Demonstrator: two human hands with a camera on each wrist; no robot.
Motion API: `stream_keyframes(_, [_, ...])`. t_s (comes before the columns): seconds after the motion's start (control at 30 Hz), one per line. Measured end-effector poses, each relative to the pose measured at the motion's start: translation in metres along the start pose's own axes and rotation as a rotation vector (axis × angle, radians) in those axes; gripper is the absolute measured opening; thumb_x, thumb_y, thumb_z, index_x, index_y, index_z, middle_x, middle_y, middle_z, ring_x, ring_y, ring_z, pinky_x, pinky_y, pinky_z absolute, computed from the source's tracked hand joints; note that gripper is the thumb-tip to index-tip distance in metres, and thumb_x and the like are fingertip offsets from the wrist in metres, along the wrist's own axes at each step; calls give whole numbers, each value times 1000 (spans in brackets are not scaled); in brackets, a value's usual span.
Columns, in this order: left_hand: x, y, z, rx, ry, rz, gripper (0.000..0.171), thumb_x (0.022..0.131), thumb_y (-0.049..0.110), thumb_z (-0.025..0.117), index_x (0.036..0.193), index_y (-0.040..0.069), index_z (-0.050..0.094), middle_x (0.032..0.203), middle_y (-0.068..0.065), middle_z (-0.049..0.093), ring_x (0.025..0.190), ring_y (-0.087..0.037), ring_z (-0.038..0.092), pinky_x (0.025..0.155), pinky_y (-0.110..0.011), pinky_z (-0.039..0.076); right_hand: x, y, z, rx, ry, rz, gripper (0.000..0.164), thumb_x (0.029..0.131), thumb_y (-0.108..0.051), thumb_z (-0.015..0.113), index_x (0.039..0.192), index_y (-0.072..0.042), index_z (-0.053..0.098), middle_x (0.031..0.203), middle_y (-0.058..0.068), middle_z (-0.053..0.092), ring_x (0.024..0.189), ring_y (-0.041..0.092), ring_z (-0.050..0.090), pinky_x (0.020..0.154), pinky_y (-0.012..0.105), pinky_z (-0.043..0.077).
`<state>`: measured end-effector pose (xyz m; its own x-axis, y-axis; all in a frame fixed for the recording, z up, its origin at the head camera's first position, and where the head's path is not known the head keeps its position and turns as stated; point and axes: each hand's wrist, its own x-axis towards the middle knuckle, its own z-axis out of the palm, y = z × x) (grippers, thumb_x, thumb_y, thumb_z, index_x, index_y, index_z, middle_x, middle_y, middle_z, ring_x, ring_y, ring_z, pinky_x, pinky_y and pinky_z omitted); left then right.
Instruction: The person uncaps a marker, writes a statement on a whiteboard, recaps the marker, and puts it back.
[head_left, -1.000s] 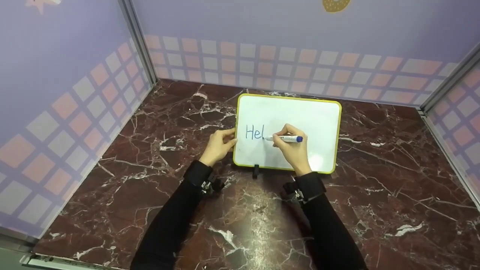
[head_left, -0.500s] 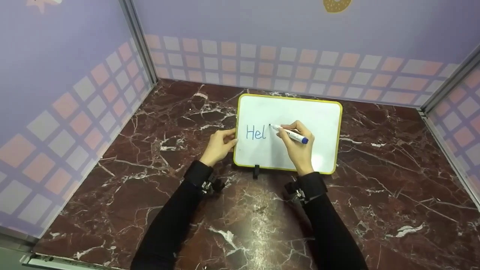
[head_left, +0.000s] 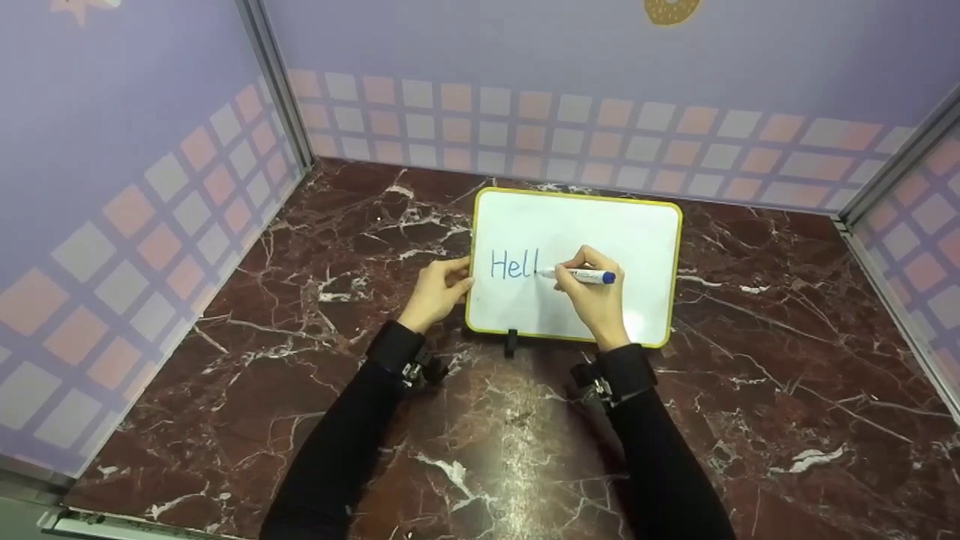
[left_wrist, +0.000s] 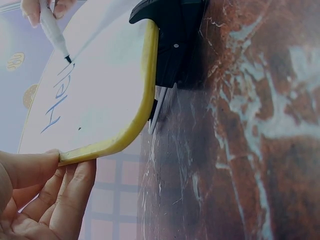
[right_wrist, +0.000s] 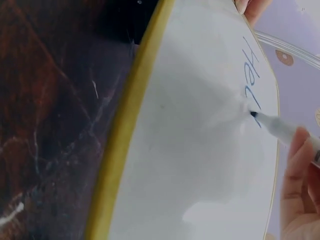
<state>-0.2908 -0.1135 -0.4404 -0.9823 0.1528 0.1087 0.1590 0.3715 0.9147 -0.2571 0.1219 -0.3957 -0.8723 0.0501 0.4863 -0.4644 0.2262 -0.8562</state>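
A whiteboard (head_left: 517, 307) with a yellow rim leans on a black stand (head_left: 511, 343). Blue letters (head_left: 511, 265) reading "Hell" run across its left half. My left hand (head_left: 437, 292) grips the board's left edge, thumb on the front and fingers behind, as the left wrist view shows. Between thumb and fingers, my right hand (head_left: 596, 292) pinches a white whiteboard marker (head_left: 589, 276) with a blue end. The marker's dark tip (right_wrist: 253, 114) is at the lower part of the last "l" stroke. Part of the barrel is hidden by the fingers.
The board stands on a dark red marbled tabletop (head_left: 780, 345). Purple panels with a checked pattern (head_left: 570, 124) enclose it at the back and both sides. A black foot of the stand (left_wrist: 172, 45) clasps the board's lower edge.
My right hand finished the first "l", lifted the marker up and to the right, then drew a second "l" stroke downward. My left hand and the board have stayed in place.
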Motion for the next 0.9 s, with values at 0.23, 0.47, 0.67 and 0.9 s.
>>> stream_keyframes(0.23, [-1,0,-2,-17,-22,-16,46,98,0,57,143,-4,48,127,-26,64,110,-35,69,84,-34,63,1,-2,-7,-3,-8,-6,18,86,13,59,70,14,52,77,33,67,55,21,66,53,14,50])
stream_keyframes(0.47, [0,0,-1,-39,-21,-14,45,98,-1,57,142,-5,48,127,-26,64,109,-35,69,83,-32,63,3,-1,-11,-8,34,-18,18,86,13,59,70,13,51,81,34,68,54,5,63,51,12,47])
stream_keyframes(0.67, [-1,0,-1,-28,-11,-13,45,97,-1,58,141,-5,50,125,-26,65,108,-35,69,82,-32,63,2,1,-10,0,26,-27,17,87,12,61,73,15,53,84,33,69,58,7,66,57,13,54])
stream_keyframes(0.9, [-1,0,0,-13,-9,-11,45,97,-1,58,141,-6,49,125,-27,64,109,-36,69,83,-33,63,2,0,-12,-7,39,-23,20,87,12,60,71,15,49,84,33,69,57,14,66,55,12,53])
